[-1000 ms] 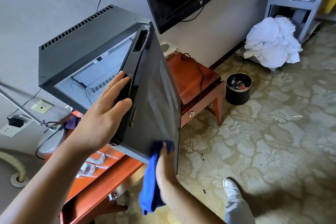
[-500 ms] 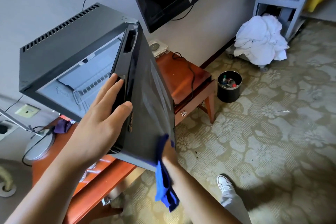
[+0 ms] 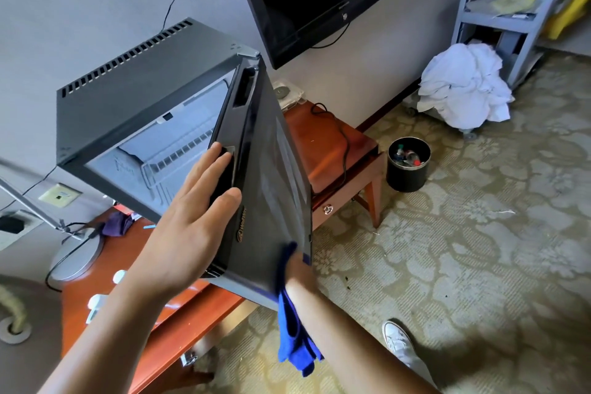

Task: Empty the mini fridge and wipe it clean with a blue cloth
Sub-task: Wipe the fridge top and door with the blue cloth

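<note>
- Wiping the outer face of the mini fridge door, the right hand has slid the blue cloth across from the middle of the door's bottom edge, where it was 1 second ago, to the lower free corner.
- The right hand's fingers are hidden behind cloth and door, so I cannot tell how they lie; most of the cloth hangs loose below the wrist.
- The left hand stays flat, fingers straight against the door's near edge, steadying it half open.
- Judgement: that pass along the bottom edge is finishing, and the interior, which looks emptied, suggests the task is late.
- The fridge stands on the red wooden surface, with the door overhanging its front edge.
- Open carpet lies to the right, while the bin and side table sit beyond the door's swing.
</note>
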Demonstrator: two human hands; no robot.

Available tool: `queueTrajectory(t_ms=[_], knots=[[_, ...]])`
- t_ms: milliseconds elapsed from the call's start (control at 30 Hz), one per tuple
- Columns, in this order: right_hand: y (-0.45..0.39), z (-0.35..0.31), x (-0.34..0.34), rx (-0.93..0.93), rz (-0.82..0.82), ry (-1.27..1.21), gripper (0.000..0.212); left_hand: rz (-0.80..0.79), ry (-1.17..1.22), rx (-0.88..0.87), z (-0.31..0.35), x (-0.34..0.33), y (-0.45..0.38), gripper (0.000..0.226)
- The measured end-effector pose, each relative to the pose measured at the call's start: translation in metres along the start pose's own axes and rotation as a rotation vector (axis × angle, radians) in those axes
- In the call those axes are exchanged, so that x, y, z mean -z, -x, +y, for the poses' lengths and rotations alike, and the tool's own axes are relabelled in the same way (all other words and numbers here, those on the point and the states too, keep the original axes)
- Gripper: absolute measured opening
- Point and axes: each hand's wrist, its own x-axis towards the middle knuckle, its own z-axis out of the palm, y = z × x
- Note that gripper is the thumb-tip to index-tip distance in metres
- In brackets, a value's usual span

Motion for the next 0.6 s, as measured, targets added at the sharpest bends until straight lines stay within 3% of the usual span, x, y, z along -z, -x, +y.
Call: queueTrajectory(t_ms=[167,300,500,600], knots=[[0.055,-0.066,-0.003,0.256,-0.063,0.078,0.073,-0.004,-0.025,-0.008,0.006,-0.003,-0.001,0.069],[0.062,-0.073,-0.002,0.403,-0.044,0.072,0.071,-0.036,-0.104,-0.022,0.013,-0.009,-0.002,0.080],[-0.024,-0.023,0.004,0.155,-0.086,0.044,0.069,-0.022,-0.111,-0.016,0.015,-0.011,0.000,0.081],[-0.062,0.017,0.011,0.090,-0.094,0.070,0.057,-0.018,-0.113,-0.025,0.016,-0.010,0.001,0.080]])
